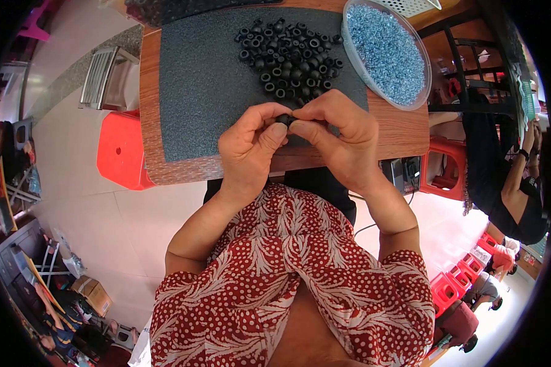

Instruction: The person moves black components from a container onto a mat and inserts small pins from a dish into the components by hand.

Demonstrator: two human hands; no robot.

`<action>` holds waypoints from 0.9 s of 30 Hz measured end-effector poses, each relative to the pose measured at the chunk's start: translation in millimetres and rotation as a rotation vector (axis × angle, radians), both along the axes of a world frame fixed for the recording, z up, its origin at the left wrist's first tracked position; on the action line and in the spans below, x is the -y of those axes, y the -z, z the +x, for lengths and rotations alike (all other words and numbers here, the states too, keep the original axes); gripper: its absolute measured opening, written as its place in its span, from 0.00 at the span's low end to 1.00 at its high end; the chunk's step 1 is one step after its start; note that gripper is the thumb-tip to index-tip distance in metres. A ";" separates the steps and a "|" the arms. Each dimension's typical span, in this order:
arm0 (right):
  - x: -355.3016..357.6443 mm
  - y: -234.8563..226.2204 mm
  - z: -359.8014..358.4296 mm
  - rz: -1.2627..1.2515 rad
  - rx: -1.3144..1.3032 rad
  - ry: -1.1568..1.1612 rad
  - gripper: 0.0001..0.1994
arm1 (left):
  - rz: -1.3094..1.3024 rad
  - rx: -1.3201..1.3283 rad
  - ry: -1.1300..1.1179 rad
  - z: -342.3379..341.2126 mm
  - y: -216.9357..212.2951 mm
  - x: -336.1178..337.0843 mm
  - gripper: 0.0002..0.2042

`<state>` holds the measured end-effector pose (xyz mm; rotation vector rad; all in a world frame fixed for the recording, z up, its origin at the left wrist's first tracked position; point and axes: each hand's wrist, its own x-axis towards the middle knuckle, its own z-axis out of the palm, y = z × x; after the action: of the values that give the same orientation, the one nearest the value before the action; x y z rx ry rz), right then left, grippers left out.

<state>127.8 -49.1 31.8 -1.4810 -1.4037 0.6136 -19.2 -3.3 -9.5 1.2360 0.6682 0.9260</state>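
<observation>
At the near edge of a wooden table (410, 131), the left hand (251, 147) and right hand (340, 137) meet, fingertips pinching one black rubber ring (284, 119) between them over a dark grey mat (208, 92). Beyond lies a heap of black rings (288, 52); far right, a clear tub of blue beads (386, 52).

place: likely small assembly workshop | cues: rubber rings (291, 58) pile, bead tray (356, 64), stools (121, 153)
</observation>
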 end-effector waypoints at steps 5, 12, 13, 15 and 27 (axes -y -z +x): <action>0.6 3.0 -2.3 0.082 0.089 -0.001 0.06 | -0.079 0.016 -0.017 0.2 -0.7 1.5 0.10; -0.8 11.0 -5.1 0.211 0.213 0.025 0.09 | -0.078 0.003 -0.032 1.8 -2.0 4.3 0.10; -1.4 14.1 -6.5 0.246 0.255 0.055 0.09 | -0.078 0.002 -0.030 2.3 -2.3 5.2 0.10; -1.3 16.2 -8.2 0.274 0.296 0.063 0.10 | -0.142 0.018 -0.045 3.5 -3.7 7.0 0.10; -4.3 21.5 -11.3 0.391 0.387 0.039 0.11 | -0.208 -0.076 0.039 -7.5 -10.4 2.3 0.11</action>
<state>116.5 -44.8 10.3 -1.3448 -1.6706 0.0136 -26.7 -5.6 1.0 1.0986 0.7778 0.7600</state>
